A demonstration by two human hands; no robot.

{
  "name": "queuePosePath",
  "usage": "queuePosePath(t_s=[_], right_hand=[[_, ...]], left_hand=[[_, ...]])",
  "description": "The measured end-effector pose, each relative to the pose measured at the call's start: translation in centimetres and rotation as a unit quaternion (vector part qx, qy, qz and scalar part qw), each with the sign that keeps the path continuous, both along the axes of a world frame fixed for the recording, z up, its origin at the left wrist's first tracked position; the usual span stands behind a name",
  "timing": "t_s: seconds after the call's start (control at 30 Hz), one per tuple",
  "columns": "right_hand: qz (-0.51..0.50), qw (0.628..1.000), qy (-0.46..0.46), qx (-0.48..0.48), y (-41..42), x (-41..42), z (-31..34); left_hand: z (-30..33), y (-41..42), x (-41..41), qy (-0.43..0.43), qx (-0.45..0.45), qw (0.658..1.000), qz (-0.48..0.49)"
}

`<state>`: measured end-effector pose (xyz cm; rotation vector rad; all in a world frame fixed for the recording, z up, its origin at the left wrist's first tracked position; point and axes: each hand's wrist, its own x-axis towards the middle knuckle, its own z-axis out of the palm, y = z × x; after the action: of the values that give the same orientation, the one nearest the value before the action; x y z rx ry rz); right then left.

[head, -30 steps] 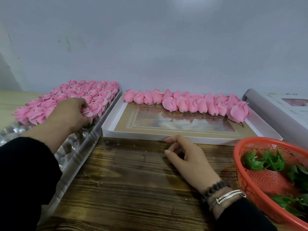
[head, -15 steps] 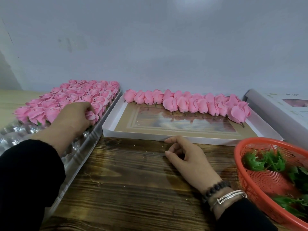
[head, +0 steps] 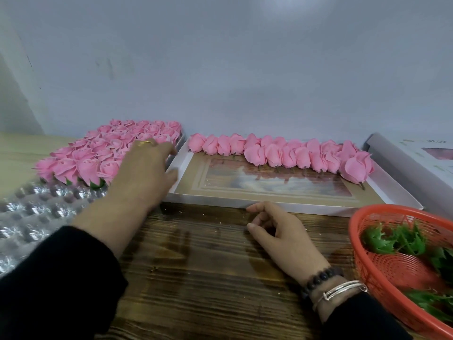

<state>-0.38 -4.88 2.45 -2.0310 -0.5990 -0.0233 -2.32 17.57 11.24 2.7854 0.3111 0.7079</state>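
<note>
Several pink soap roses [head: 110, 148] stand packed in a clear plastic blister tray [head: 36, 212] at the left. My left hand [head: 144, 173] hovers palm down over that tray's right edge, fingers pointing toward the white box [head: 294, 207]. Whatever is under its palm is hidden. Along the far side of the white box lies a row of pink roses [head: 282, 153] on short stems. My right hand [head: 282, 231] rests on the wooden table [head: 196, 266] just in front of the box, fingers loosely curled and holding nothing.
An orange plastic basket [head: 362, 266] with green leaf pieces [head: 397, 239] sits at the right front. Another white box [head: 416, 163] lies at the far right. A pale wall runs close behind everything.
My left hand has left the roses in the clear tray and moved right toward the white box. My right hand has stayed put.
</note>
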Motion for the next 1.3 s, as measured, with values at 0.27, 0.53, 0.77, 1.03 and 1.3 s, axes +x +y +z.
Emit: queuePosePath(t_s=[0.27, 0.53, 0.77, 1.03, 1.3], right_hand=[[-0.005, 1.000, -0.014, -0.008, 0.0, -0.1, 0.2], [-0.005, 1.000, -0.004, -0.008, 0.1, -0.4, 0.5], [-0.007, 1.000, -0.002, -0.022, 0.1, -0.5, 0.7], [-0.029, 0.999, -0.023, -0.037, 0.2, -0.7, 0.8], [-0.070, 0.995, -0.067, -0.011, 2.2, -1.6, 5.8]], left_hand=[[-5.3, -9.0, -2.1, -0.018, -0.252, 0.954, -0.163], [-7.5, -9.9, -2.6, -0.026, -0.391, 0.904, -0.174], [-7.4, -9.6, -1.9, -0.037, -0.414, 0.888, -0.195], [-7.7, -9.4, -1.4, -0.058, -0.444, 0.874, -0.188], [-7.8, -9.5, -1.4, -0.029, -0.488, 0.852, -0.187]])
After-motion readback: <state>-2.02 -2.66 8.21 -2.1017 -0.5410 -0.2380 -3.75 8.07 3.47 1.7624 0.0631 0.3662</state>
